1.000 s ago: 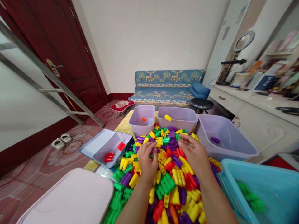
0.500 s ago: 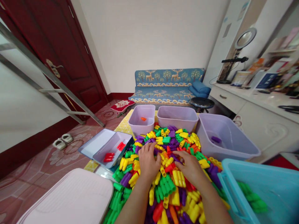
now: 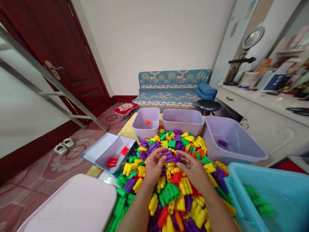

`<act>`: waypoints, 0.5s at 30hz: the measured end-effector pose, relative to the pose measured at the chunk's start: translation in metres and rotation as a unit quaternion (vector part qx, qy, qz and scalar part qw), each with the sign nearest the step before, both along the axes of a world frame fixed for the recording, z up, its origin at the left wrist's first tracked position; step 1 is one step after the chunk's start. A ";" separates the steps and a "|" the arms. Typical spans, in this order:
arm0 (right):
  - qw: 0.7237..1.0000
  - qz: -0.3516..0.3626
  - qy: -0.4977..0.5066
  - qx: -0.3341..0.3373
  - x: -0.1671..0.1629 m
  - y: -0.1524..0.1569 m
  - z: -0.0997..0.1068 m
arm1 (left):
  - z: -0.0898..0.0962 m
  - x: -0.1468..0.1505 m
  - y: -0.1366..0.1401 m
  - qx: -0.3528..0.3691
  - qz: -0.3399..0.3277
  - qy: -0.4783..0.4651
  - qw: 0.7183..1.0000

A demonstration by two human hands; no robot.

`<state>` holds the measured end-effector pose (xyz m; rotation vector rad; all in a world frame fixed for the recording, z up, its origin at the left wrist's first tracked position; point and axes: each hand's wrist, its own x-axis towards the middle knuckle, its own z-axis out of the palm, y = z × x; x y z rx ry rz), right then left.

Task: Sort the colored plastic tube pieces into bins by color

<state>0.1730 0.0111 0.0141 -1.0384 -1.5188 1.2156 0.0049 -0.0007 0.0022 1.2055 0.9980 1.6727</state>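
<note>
Your left fingers (image 3: pixel 158 151) are narrowed around a purple plastic piece of joined tubes (image 3: pixel 168 157); your right fingers (image 3: pixel 184 154) close on a second purple plastic piece (image 3: pixel 178 159), partly hidden. Both pieces sit between your hands, over a loose heap of yellow, green, red, purple and orange plastic pieces (image 3: pixel 170 192). It spreads all around your fingers on the desk (image 3: pixel 127 127), which has a yellow-and-white patterned cloth (image 3: pixel 94 171).

Beyond your fingers stand three lavender plastic bins (image 3: pixel 146 130); left of them lies an open, dark-edged rectangular box (image 3: pixel 103 159) with red pieces (image 3: pixel 112 162). Nearer you, a pale pink plastic lid (image 3: pixel 72 203) is to their left and a turquoise plastic bin (image 3: pixel 285 193) to their right.

Farther ahead, a blue deer-patterned sofa (image 3: pixel 169 95) backs onto a white wall (image 3: pixel 154 35). Far left are a dark red door (image 3: pixel 79 64) and metal ladder (image 3: pixel 55 91); far right, a white dresser (image 3: pixel 270 119) carries a ring light (image 3: pixel 262 33).
</note>
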 end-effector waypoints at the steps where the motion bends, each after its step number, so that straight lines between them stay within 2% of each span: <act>1: 1.000 0.005 -0.017 0.007 -0.001 -0.001 0.001 | 0.001 0.000 0.000 0.000 -0.012 -0.010 1.000; 5: 0.998 0.003 -0.063 0.025 -0.002 -0.003 0.006 | 0.002 0.001 -0.001 -0.017 -0.041 -0.029 0.999; 9: 0.995 -0.009 -0.095 0.042 -0.002 -0.005 0.011 | 0.001 0.000 0.001 -0.026 -0.029 -0.043 0.998; 15: 0.977 -0.034 -0.168 0.126 -0.004 -0.009 0.015 | 0.004 -0.002 -0.001 0.039 -0.006 0.046 0.998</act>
